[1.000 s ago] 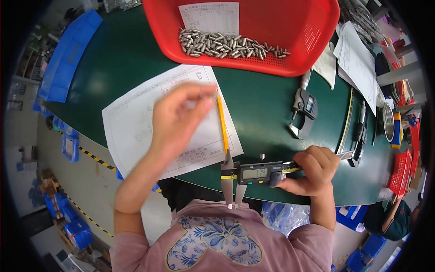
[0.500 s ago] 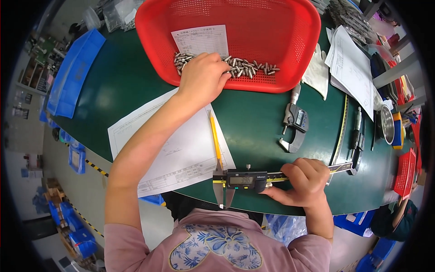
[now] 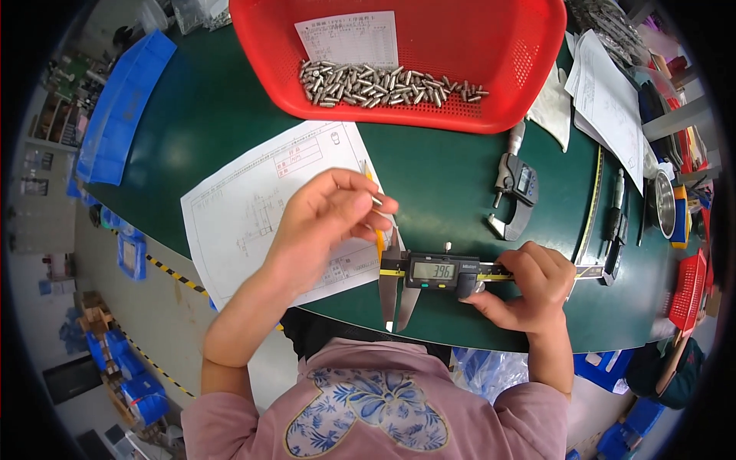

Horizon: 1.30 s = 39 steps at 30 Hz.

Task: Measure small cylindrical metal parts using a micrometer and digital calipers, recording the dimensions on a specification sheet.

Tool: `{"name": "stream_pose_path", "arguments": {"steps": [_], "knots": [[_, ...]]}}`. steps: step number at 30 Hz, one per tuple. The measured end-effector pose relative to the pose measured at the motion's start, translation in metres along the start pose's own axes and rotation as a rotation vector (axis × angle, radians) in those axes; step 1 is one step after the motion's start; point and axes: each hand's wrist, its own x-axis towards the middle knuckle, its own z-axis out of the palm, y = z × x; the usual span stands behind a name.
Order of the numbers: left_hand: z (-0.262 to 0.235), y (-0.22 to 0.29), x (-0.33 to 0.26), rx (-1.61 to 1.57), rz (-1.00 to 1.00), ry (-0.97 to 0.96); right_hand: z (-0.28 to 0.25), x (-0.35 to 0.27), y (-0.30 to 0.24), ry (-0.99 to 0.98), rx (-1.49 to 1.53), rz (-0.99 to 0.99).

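Pinched in the fingertips of my left hand point(image 3: 326, 222) is a small metal pin point(image 3: 376, 201), mostly covered by the fingers. The hand hovers over the printed drawing sheet point(image 3: 222, 207) and the yellow pencil point(image 3: 369, 178), just above the caliper's jaws. My right hand point(image 3: 534, 287) grips the beam of a digital caliper point(image 3: 433, 271), its thumb beside the slider. The caliper's jaws stand a little apart, with nothing visible between them. Many similar metal pins point(image 3: 368, 84) lie in the red plastic basket point(image 3: 399, 119), in front of a paper card point(image 3: 353, 42).
A digital micrometer point(image 3: 515, 192) lies right of centre, and another measuring tool point(image 3: 616, 230) further right. Beyond are a white glove point(image 3: 553, 107), stacked papers point(image 3: 609, 107) and a metal bowl point(image 3: 661, 205). A blue bin point(image 3: 126, 115) sits on the green table's left edge.
My left hand has come out of the basket toward the caliper, carrying a pin. My right hand and the caliper have shifted slightly right and up in view; the caliper stays in hand.
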Motion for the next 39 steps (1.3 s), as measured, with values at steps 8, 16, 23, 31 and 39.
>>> {"name": "stream_pose_path", "arguments": {"steps": [8,16,23,31,39], "knots": [[-0.002,-0.027,-0.020,-0.502,-0.081,-0.220,0.003,-0.001,-0.003,-0.023,0.036,-0.043],[-0.001,-0.028,-0.022,-0.522,-0.059,-0.227,0.002,-0.002,-0.003,-0.019,0.046,-0.047],[-0.002,-0.026,-0.023,-0.492,-0.051,-0.243,0.001,-0.001,-0.002,-0.042,0.077,-0.047],[-0.002,-0.025,-0.025,-0.472,-0.045,-0.238,0.001,0.001,-0.004,-0.063,0.134,-0.060],[-0.005,-0.029,-0.022,-0.533,-0.057,-0.302,-0.002,0.000,-0.006,-0.104,0.123,-0.053]]}}
